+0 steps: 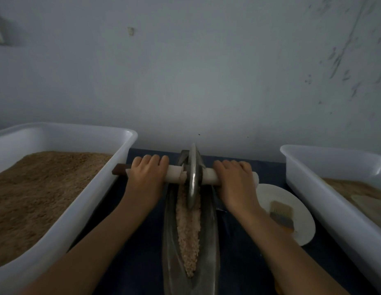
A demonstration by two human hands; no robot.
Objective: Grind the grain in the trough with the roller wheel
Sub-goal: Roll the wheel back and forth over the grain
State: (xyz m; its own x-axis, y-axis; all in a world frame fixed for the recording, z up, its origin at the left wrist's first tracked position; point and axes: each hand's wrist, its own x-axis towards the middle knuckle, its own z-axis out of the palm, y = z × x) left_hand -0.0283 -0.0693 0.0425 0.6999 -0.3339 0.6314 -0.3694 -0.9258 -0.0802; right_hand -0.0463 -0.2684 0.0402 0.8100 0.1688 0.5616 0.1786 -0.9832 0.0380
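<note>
Left hand (148,173) & right hand (233,177) each curl round the axle handle (174,176), either side of the roller wheel (193,177). Wheel sits at far end of the trough (208,241) on the worktop (130,252). Grain (188,231) looks coarse, mostly whole, so grinding's prob. early w/ plenty left.

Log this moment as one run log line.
stage: grinding | left hand: grips handle | right hand: grips handle | roller wheel: far end of trough | grain: in trough
</note>
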